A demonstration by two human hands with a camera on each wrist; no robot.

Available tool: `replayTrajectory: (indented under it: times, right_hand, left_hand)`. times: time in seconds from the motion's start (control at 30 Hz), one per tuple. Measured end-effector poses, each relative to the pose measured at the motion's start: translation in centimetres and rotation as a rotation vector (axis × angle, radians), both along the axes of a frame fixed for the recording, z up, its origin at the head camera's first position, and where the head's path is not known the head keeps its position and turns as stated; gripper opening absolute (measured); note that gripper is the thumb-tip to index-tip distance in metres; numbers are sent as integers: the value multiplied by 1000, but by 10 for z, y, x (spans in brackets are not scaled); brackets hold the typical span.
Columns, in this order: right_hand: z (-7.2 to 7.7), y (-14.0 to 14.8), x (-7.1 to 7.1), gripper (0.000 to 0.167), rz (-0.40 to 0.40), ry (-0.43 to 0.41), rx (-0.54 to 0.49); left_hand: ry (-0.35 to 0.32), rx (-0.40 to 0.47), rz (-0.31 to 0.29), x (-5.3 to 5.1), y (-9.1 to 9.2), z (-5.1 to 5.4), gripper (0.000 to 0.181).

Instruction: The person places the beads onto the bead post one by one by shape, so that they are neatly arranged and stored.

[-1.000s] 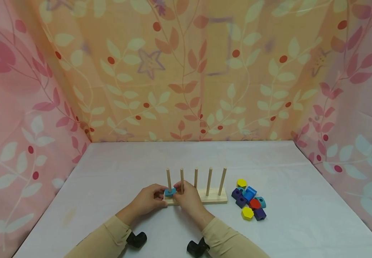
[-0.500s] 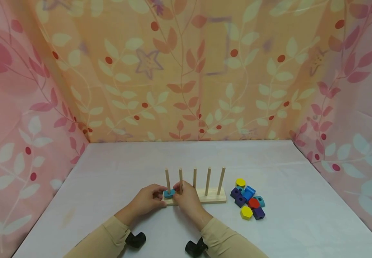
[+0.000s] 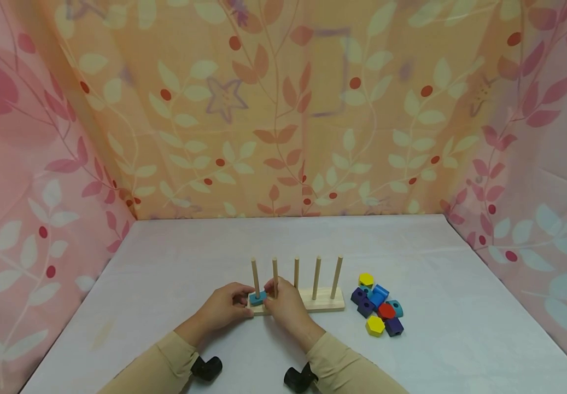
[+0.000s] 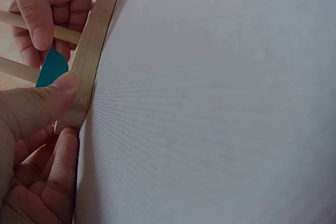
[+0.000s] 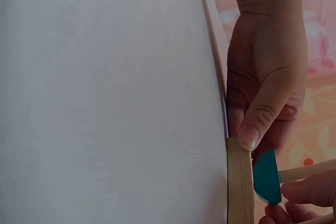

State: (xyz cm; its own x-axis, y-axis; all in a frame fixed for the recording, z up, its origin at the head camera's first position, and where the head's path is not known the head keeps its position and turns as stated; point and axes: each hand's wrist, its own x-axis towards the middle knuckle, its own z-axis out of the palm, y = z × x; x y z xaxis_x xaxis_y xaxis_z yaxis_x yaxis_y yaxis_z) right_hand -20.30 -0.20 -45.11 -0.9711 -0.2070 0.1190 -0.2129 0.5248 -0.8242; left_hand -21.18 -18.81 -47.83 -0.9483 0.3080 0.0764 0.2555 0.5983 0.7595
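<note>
A teal half-round block (image 3: 257, 299) sits low on the leftmost peg of a wooden peg stand (image 3: 326, 301), its curved side toward the base in the right wrist view. My right hand (image 3: 288, 307) pinches this block from the right, beside the second peg. At the left end of the stand, my left hand (image 3: 223, 303) grips the wooden base, thumb (image 4: 64, 85) on its front edge and fingers around the end. The block (image 5: 268, 178) stands very close to the base; whether it touches is unclear. Part of the base is hidden behind my right hand.
Right of the stand lies a loose pile of blocks: yellow hexagons (image 3: 375, 326), purple blocks (image 3: 394, 326), a red one (image 3: 386, 311), and blue and teal pieces (image 3: 379, 296). Upright pegs (image 3: 316, 278) rise from the stand. Patterned curtains (image 3: 283, 109) enclose the white-covered table (image 3: 190, 246).
The teal block has slid a little down the leftmost peg toward the base. Both hands have stayed almost in place, and the head view has shifted slightly.
</note>
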Motion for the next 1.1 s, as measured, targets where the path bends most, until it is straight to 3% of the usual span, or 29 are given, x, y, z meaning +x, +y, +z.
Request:
replayTrajectory:
  times: [0.33,0.57,0.83,1.1]
  right_hand:
    - [3,4,0,24,51,0,-13]
    - [8,13,4,47,113,-48,-53]
    - [30,25,12,50,162,-59,-146]
    - [57,30,17,53,209,-17,-267]
  left_hand:
    - [-10,5,-1,-1,-1,0,46]
    - [7,-22,-4,1,0,1,47]
    - [2,-22,6,0,1,0,47]
    - [6,-16,11,1,2,1,47]
